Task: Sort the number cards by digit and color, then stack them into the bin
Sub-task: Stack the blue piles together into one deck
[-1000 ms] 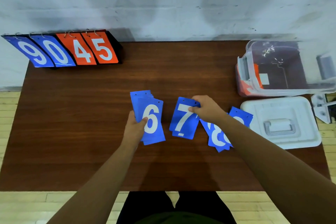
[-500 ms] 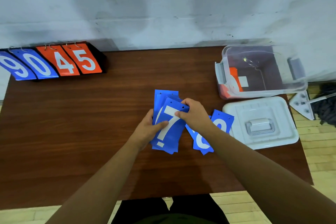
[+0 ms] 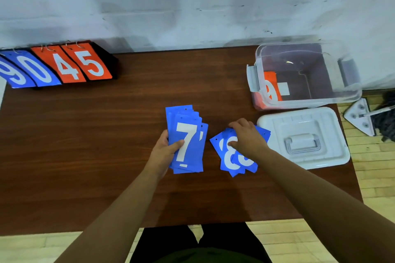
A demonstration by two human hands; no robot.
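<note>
My left hand grips a fanned stack of blue number cards at mid-table, a white 7 on top, with my thumb across its face. Just to the right, my right hand rests on a small pile of blue 8 cards lying on the table, fingers curled over their top edge. The clear plastic bin stands at the back right and holds orange cards against its left wall.
The bin's white lid lies flat in front of the bin. A flip scoreboard showing blue 9 0 and orange 4 5 stands at the back left. The wooden table ends close to the lid on the right.
My right hand laid the 7 cards onto the stack in my left hand, let go and moved right onto the 8 cards. The view has shifted slightly.
</note>
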